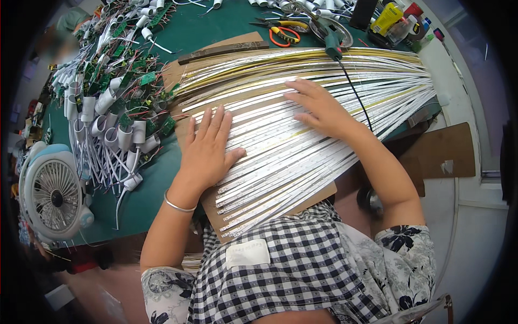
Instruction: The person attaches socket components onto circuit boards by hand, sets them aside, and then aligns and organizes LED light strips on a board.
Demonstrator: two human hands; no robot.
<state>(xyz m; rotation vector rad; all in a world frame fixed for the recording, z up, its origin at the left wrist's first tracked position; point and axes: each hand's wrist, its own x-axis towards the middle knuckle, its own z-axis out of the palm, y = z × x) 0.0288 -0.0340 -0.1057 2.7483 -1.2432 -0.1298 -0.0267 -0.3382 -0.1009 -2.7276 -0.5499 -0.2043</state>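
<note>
A wide fan of long thin white and yellow strips (324, 81) lies across a brown cardboard sheet (186, 73) on the green table (216, 27). My left hand (208, 148) rests flat on the near left part of the strips, fingers spread, a metal bangle on the wrist. Further right, my right hand (318, 108) lies palm down on the strips with its fingers pointing left. Neither hand grips anything.
A heap of white tube parts with green circuit boards and wires (108, 102) fills the left of the table. A small white fan (54, 194) stands at the near left. Orange-handled pliers (283, 33), a green soldering iron (332, 43) with black cable, and bottles (391, 19) sit at the back.
</note>
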